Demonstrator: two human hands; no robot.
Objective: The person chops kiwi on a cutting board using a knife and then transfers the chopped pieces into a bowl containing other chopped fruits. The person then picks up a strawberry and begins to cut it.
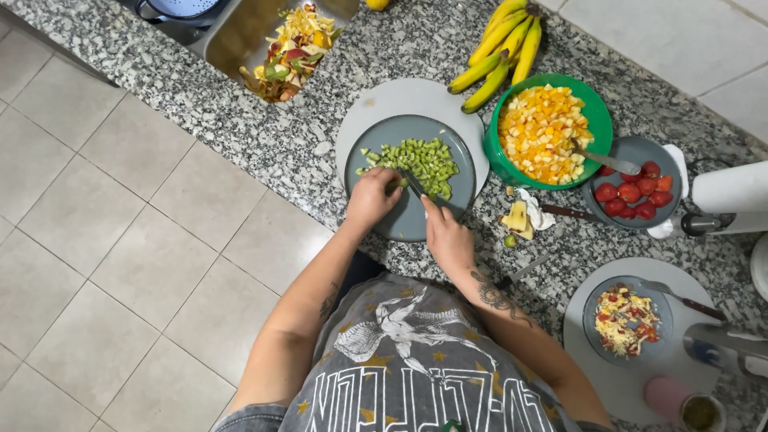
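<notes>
A green fruit piece [394, 183] is pinched by the left hand [370, 198] on the grey plate [410, 220]. A knife [416, 185] is gripped by the closed fingers of the right hand [446, 238], beside the chopped green pieces [422, 159]

Bananas [500, 48], green bowl [596, 120], strawberries [636, 190]

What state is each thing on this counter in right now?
Green fruit: diced, piled on the grey plate.
Knife: in the right hand, blade on the plate.
Left hand: fingers pinning a green piece.
Green bowl: full of diced yellow fruit.
Bananas: whole, unpeeled.
Strawberries: whole, in a grey bowl.
Sink: holding peel scraps.
</notes>
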